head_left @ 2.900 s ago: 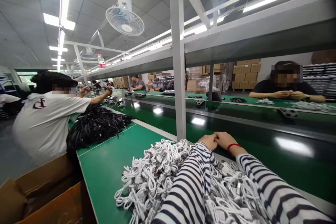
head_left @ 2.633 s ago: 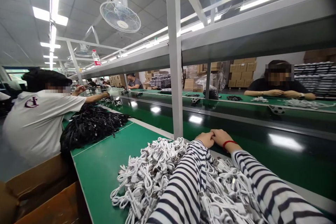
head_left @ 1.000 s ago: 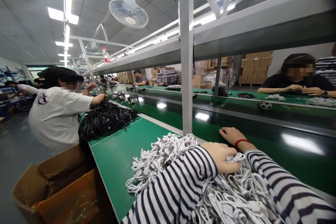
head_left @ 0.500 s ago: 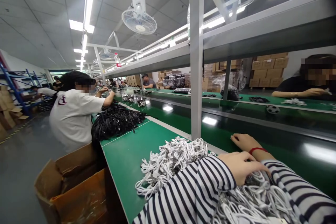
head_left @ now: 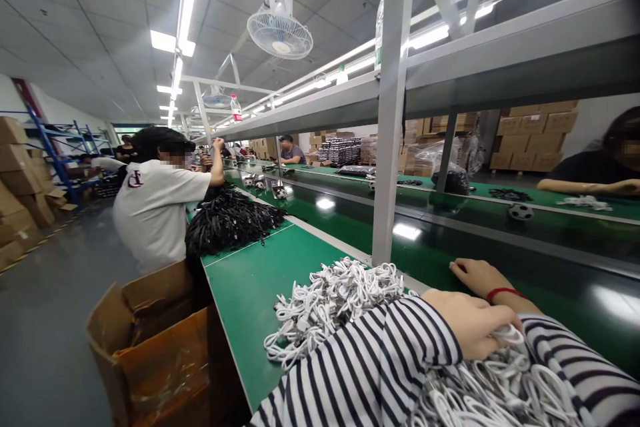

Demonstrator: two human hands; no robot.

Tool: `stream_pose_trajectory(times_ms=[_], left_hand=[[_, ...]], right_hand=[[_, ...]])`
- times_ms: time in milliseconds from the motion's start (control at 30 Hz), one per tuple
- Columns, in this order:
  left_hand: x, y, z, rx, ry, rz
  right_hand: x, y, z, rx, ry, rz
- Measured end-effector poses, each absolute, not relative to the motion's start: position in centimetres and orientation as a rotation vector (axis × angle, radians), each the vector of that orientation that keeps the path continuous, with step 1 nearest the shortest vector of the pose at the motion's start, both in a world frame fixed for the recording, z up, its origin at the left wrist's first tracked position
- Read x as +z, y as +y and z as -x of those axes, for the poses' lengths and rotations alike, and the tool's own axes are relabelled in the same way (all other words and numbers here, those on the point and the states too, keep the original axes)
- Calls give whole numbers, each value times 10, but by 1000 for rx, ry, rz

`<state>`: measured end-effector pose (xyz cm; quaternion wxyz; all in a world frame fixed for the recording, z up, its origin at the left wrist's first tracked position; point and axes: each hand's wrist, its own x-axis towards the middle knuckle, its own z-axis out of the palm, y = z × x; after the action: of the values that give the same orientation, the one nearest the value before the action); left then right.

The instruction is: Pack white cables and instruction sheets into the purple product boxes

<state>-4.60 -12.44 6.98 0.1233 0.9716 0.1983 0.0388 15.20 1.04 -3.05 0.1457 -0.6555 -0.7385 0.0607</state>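
Observation:
A big heap of white cables (head_left: pixel 335 297) lies on the green bench (head_left: pixel 260 280) in front of me and runs under both my striped sleeves. My left hand (head_left: pixel 470 323) rests on the near part of the heap with its fingers curled around a white cable loop (head_left: pixel 506 335). My right hand (head_left: pixel 475 273), with a red band at the wrist, lies flat just beyond it at the edge of the dark conveyor belt (head_left: pixel 525 247), holding nothing.
A white frame post (head_left: pixel 390 147) stands behind the heap. An open cardboard box (head_left: pixel 150 347) sits at the bench's left end. A co-worker in a white T-shirt (head_left: pixel 150 207) works beside a pile of black cables (head_left: pixel 230 220). Another person (head_left: pixel 600 173) sits across the belt.
My hands, joined at the belt edge before, have parted. The left hand has drawn back onto the heap and curled into the cables; the right stays by the belt. The view has swung left.

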Motion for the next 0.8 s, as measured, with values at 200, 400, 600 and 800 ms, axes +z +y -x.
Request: stream_pose_trajectory(times_ms=[200,400,600,800], left_hand=[[76,-125,46,0,647,-2683],[79,-123,46,-131,579,-2600],[69,-117,43,-105,381,-2654],[66,-116,40,-119,437,-2669]], right_hand=[[-29,9,-151,158,-2128,1916],[-31,12,-153,146,-2111,1911],[-29,10,-152,142,-2127,1917],[-28,9,-152,147,-2150,1921]])
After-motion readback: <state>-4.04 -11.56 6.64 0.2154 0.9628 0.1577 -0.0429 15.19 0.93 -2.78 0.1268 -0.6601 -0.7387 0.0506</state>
